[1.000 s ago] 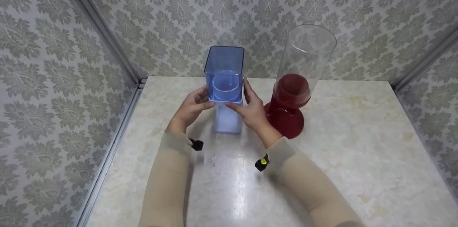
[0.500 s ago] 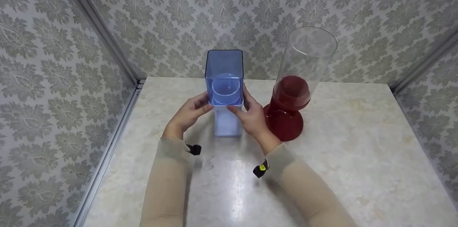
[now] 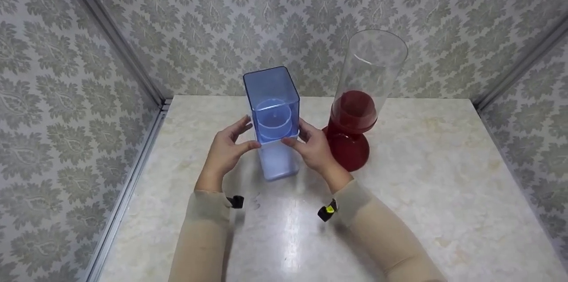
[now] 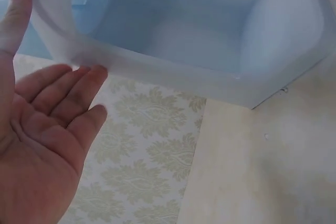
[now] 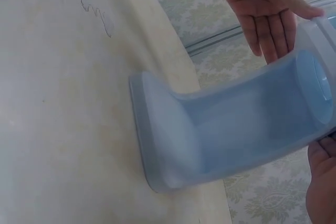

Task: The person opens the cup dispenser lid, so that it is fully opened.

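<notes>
A blue pet feeder (image 3: 277, 157) stands on the table, turned slightly askew. Its see-through square hopper (image 3: 273, 91) sits on a pale blue base with an open front. My left hand (image 3: 224, 151) is at the feeder's left side: the thumb touches the collar under the hopper, while the fingers are nearly straight. In the left wrist view the fingertips (image 4: 97, 72) lie against or just beside the wall. On the other side my right hand (image 3: 315, 148) grips the collar, thumb in front and fingers round the side; the right wrist view shows these fingers (image 5: 323, 156) partly.
Close to the right stands a red feeder (image 3: 350, 148) with a tall clear cylinder (image 3: 377, 60). A marbled table (image 3: 426, 211) lies beneath, with patterned walls (image 3: 199, 20) behind and at both sides. A metal rail (image 3: 128, 184) runs along the left edge.
The blue feeder has come slightly nearer and turned, its top now leaning left in the head view. My left fingers have spread away from its side. The red feeder has stayed put.
</notes>
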A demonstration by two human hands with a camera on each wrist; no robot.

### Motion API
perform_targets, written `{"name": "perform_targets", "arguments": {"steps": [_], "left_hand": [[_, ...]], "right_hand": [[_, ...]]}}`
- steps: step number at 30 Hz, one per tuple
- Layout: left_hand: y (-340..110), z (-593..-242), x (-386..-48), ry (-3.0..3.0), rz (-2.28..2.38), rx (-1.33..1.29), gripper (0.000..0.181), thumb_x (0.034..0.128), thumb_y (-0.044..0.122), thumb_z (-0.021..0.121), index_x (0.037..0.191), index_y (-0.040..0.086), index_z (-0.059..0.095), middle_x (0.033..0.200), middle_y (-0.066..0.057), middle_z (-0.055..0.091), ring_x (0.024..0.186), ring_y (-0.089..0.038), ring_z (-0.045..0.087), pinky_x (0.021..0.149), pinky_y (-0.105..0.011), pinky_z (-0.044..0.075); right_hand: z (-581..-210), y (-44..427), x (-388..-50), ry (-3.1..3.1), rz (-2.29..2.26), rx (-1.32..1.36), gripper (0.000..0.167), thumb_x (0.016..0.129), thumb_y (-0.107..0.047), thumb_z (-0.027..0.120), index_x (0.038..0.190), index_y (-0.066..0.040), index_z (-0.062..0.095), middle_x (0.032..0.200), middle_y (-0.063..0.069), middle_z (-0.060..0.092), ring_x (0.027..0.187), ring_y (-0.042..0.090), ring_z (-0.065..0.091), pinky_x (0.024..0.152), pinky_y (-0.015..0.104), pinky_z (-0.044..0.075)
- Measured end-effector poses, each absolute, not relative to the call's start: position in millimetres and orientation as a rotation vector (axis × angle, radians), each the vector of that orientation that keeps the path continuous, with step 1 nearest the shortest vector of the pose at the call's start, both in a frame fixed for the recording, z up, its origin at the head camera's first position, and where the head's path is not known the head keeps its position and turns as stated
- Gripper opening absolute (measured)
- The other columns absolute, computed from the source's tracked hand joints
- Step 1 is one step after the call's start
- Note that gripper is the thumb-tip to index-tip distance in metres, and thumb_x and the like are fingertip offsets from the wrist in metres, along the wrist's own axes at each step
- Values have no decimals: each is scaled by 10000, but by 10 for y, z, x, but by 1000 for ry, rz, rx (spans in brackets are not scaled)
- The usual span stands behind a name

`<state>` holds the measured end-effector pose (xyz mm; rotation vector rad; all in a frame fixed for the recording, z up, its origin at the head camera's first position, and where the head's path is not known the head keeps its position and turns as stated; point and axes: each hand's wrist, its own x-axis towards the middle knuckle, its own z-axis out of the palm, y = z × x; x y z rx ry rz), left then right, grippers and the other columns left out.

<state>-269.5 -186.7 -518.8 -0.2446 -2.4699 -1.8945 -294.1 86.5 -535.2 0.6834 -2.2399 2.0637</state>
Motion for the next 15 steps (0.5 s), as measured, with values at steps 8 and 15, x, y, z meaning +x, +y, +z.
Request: {"name": "perform_targets", "arguments": {"steps": [8, 15], "left_hand": [[-1826, -5200, -2706, -2499, -1909, -260, 1382, 725, 366, 1089, 1807, 154, 257, 1894, -85, 266, 1784, -327, 202, 1462, -467, 223], [-1802, -5215, -2653, -2435, -1941, -353, 1181, 727, 224, 1094, 1709, 111, 449, 1673, -123, 614, 1637, -306, 515, 1410, -470, 358]], "right_hand": [[-5378, 972, -2955, -2239, 2116, 772, 894, 904, -486, 867, 1596, 19, 609, 1522, 245, 717, 1403, 318, 725, 1224, 438, 576], [-5441, 966, -2935, -2177, 2197, 866, 961, 975, -559, 814, 1671, 27, 503, 1619, 241, 644, 1460, 227, 665, 1256, 350, 545]]}}
